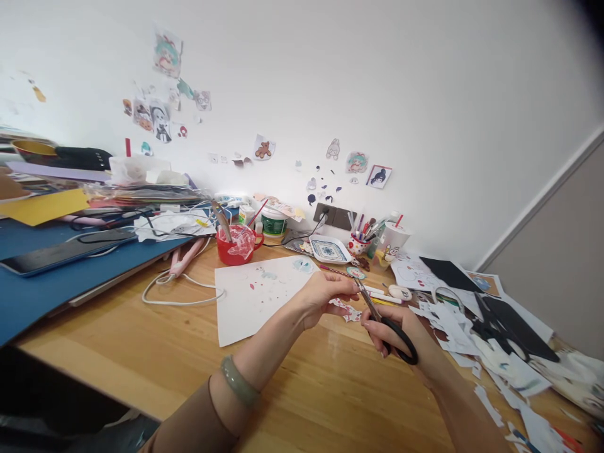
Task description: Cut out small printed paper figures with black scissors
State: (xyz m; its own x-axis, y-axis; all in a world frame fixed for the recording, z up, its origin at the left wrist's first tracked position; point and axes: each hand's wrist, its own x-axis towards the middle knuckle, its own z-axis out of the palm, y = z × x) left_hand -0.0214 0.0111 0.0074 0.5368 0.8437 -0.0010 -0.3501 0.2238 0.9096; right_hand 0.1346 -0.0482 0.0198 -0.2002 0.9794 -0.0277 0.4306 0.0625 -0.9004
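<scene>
Mid-frame, my right hand (391, 333) grips the black scissors (384, 324), and my left hand (325, 296) pinches a tiny paper cutout (346, 309) just above the desk (292, 390). Fingertips sit close to the blades, so I reckon a nick or torn cutout is the risk.

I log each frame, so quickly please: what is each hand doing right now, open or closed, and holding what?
Left hand: closed, pinching a small paper cutout.
Right hand: closed around the black handles of the scissors, blades at the cutout.
</scene>
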